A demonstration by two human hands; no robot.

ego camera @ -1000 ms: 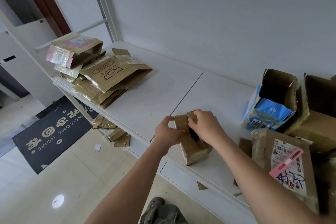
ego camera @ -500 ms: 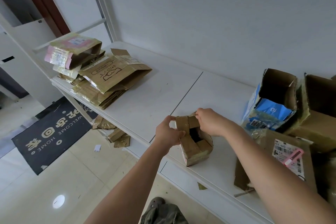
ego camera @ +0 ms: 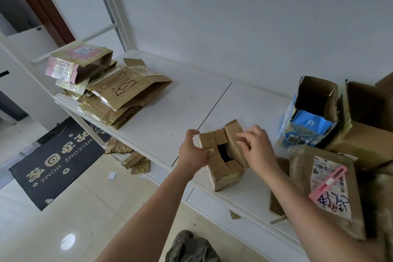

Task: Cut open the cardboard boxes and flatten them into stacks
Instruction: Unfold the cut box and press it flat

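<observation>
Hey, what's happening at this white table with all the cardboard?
A person is breaking down boxes. The left hand grips the side of a small brown box near the table edge, while the right hand works at its top flaps, which are partly open. A stack of flattened boxes lies at the far left, and unflattened ones, including a blue box, wait at the right. A pink cutter rests on a labelled box.

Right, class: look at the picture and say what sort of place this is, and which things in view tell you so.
Probably the entrance area of a home: a "WELCOME HOME" doormat lies on the tiled floor near a brown door frame, and delivery boxes with shipping labels sit on a white shelf.
</observation>
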